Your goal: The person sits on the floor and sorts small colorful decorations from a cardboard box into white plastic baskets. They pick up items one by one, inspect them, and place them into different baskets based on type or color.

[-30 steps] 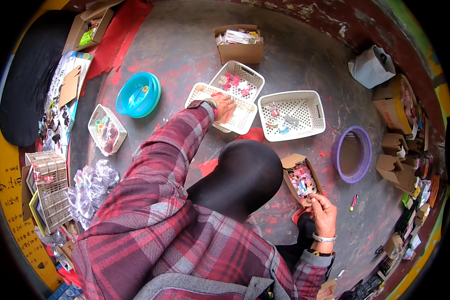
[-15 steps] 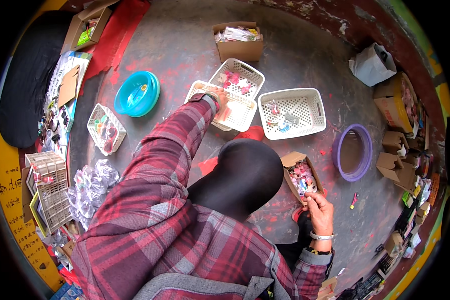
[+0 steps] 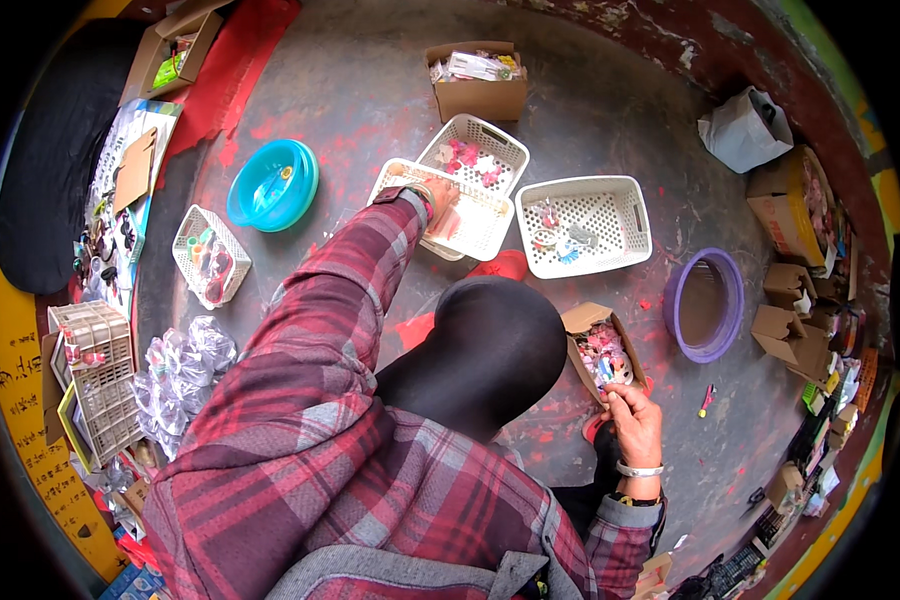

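My left hand [image 3: 442, 200] reaches into a white plastic basket [image 3: 488, 232], over something pale pinkish. Its fingers are small and blurred there, so their grip does not show. Behind that basket, and partly overlapped by it, stands another white basket [image 3: 506, 150] with pink and white hair-clip-like pieces [image 3: 460, 155]. My right hand [image 3: 637, 430] is closed in a pinch at the near end of a small cardboard box [image 3: 625, 340] full of colourful little pieces [image 3: 602, 355]. What lies between those fingertips is too small to make out.
A third white basket [image 3: 630, 190] holds a few small items. Around it are a purple basin [image 3: 675, 310], teal basins [image 3: 255, 175], a small white basket [image 3: 232, 285] and an open carton [image 3: 480, 100]. Crumpled clear plastic bags [image 3: 185, 370] lie on the left; boxes [image 3: 785, 200] line the right wall.
My right hand has shifted slightly left, its fingers still pinched. My left hand stays over the white basket with almost no movement.
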Demonstrator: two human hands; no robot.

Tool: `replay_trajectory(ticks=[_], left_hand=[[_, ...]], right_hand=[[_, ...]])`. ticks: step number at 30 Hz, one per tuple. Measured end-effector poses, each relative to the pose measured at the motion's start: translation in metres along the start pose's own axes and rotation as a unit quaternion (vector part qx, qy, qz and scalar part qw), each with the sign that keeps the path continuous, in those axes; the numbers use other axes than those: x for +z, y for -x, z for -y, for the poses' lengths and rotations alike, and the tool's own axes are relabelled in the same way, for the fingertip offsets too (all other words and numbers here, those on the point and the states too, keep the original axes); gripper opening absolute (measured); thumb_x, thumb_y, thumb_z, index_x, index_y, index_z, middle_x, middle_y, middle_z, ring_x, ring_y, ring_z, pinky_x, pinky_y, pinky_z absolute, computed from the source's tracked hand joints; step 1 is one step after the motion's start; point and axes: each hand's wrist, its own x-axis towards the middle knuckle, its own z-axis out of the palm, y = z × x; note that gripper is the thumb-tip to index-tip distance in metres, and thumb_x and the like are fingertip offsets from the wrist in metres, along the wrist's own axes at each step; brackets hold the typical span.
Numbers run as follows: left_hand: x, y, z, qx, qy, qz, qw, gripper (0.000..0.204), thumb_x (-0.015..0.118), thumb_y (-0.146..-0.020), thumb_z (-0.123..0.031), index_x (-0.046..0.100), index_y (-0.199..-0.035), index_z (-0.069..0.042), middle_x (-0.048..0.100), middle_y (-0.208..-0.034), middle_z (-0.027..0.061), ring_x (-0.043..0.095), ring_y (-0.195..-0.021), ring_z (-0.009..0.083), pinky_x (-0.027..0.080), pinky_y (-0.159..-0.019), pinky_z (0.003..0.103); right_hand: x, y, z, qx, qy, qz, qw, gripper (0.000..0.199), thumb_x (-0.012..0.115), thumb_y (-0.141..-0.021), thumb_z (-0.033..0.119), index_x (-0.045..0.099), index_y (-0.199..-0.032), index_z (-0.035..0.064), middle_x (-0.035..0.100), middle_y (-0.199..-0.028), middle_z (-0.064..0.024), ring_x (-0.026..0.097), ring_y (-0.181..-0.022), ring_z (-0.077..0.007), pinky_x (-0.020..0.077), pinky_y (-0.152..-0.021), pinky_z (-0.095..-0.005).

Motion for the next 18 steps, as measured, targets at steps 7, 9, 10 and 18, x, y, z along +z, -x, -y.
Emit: replay_trajectory(ticks=[7, 9, 10, 18], left_hand=[[-0.002, 0.003, -0.004, -0.019, -0.050, -0.005, 0.999, 0.077, 0.077, -0.048, -0.021, 0.047, -0.116, -0.004, 0.047, -0.121, 0.0172, 0.043, -0.116, 0.0315, 0.033, -0.099, 0.035], [-0.014, 0.015, -0.008, -0.028, -0.050, 0.009, 0.998, 0.074, 0.076, -0.051, -0.023, 0.047, -0.116, -0.005, 0.051, -0.118, 0.0167, 0.043, -0.117, 0.0315, 0.033, -0.099, 0.035], [-0.022, 0.020, -0.010, -0.037, -0.056, 0.027, 0.997, 0.073, 0.076, -0.052, -0.024, 0.047, -0.117, -0.006, 0.053, -0.116, 0.0165, 0.043, -0.117, 0.0317, 0.034, -0.098, 0.035], [-0.023, 0.010, 0.008, -0.035, -0.037, 0.146, 0.988, 0.077, 0.068, -0.062, -0.011, 0.034, -0.130, -0.011, 0.053, -0.116, 0.0180, 0.050, -0.111, 0.0288, 0.042, -0.091, 0.038]], right_hand=[[0.001, -0.002, -0.007, 0.004, -0.001, -0.001, 1.000, 0.017, 0.056, -0.084, 0.009, 0.062, -0.097, -0.0007, 0.059, -0.076, -0.0023, 0.052, -0.057, -0.0069, 0.0407, -0.048, -0.0197], [0.002, -0.001, -0.004, 0.010, -0.004, -0.001, 1.000, 0.017, 0.056, -0.084, 0.009, 0.062, -0.097, -0.0006, 0.059, -0.075, -0.0020, 0.051, -0.055, -0.0065, 0.0399, -0.047, -0.0194], [0.002, 0.000, -0.003, 0.008, -0.003, -0.001, 1.000, 0.017, 0.056, -0.084, 0.008, 0.062, -0.097, -0.0005, 0.059, -0.074, -0.0017, 0.051, -0.054, -0.0063, 0.0396, -0.046, -0.0193], [0.004, -0.001, -0.003, 0.000, -0.010, 0.006, 1.000, 0.017, 0.056, -0.083, 0.008, 0.062, -0.097, -0.0012, 0.057, -0.069, -0.0001, 0.049, -0.051, -0.0051, 0.0371, -0.044, -0.0191]])
